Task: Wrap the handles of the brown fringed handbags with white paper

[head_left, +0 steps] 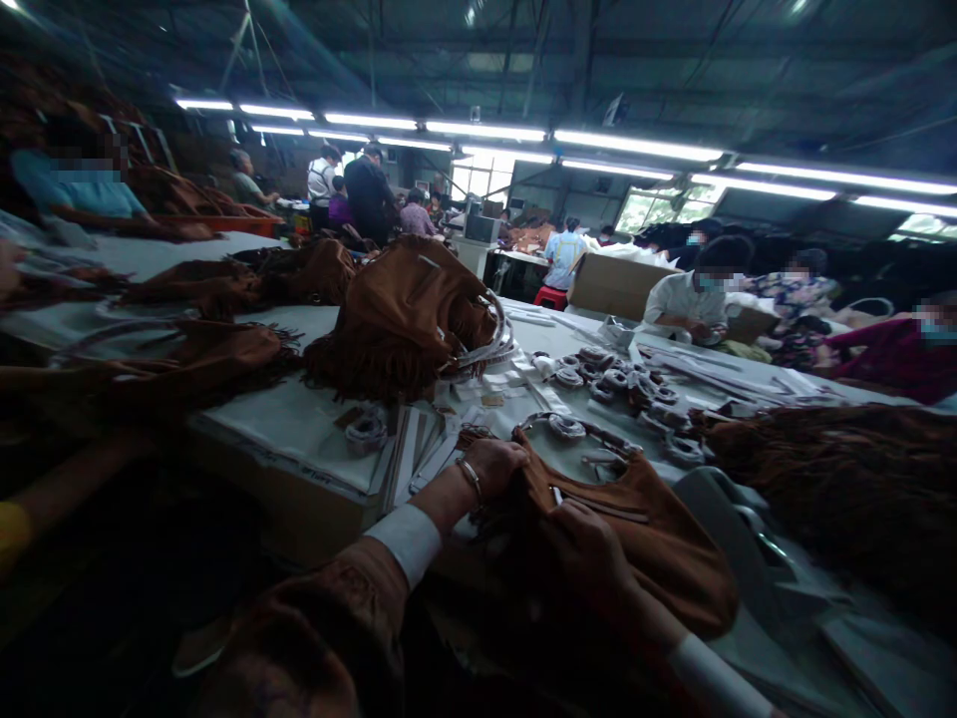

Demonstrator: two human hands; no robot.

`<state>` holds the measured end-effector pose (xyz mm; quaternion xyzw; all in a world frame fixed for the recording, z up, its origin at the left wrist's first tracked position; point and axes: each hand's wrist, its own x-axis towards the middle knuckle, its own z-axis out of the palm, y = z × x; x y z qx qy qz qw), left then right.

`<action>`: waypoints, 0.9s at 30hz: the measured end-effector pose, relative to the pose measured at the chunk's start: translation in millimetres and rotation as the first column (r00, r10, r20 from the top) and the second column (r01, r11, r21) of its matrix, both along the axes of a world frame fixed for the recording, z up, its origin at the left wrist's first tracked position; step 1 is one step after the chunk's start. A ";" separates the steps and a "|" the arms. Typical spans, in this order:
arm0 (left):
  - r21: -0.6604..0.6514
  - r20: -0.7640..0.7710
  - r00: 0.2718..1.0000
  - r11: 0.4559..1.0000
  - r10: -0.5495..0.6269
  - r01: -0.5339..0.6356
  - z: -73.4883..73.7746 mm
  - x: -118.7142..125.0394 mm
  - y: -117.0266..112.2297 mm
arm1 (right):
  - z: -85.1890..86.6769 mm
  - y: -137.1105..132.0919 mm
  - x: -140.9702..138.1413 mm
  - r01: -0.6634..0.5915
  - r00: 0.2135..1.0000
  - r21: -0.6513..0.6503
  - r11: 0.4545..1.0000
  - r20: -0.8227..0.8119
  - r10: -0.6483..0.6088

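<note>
A brown handbag [673, 548] lies at the near edge of the table, its handle [598, 429] wrapped in pale covering. My left hand [493, 469], with a bracelet at the wrist, is closed on the bag's upper left edge near the foot of the handle. Lower down, my right hand [590, 543] has its fingers closed at the bag's front, beside the slit of a pocket and a small pale piece [556, 495]. Whether the fingers pinch that piece or only the bag's material is hard to see. Dark fringe hangs close to my left wrist.
Another fringed brown bag [411, 309] stands mid-table, with more bags to its left. Wrapped coiled straps [613, 379] lie beyond my hands, flat white strips [419, 449] nearer. A grey object [725, 519] and a brown fringed pile [814, 479] are at right. Co-workers sit around.
</note>
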<state>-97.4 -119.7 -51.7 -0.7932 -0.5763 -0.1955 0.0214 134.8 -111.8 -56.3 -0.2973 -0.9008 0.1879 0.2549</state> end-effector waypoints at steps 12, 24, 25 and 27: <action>-0.112 0.346 0.857 0.890 -0.382 0.442 14.6 11.9 -22.7 | 6.4 -8.2 3.1 0.061 0.997 0.049 0.997 0.047 -0.063; -0.121 0.300 0.845 0.861 -0.442 0.493 6.0 5.5 -0.4 | 34.7 1.8 44.0 -0.130 0.963 -0.071 0.989 0.230 0.143; -0.122 0.301 0.850 0.867 -0.432 0.484 5.0 4.4 -2.2 | 33.1 3.8 45.8 -0.139 0.964 -0.074 0.988 0.220 0.152; -0.124 0.300 0.864 0.881 -0.404 0.456 3.2 3.7 -6.2 | 30.2 7.9 46.9 -0.173 0.962 -0.084 0.981 0.198 0.187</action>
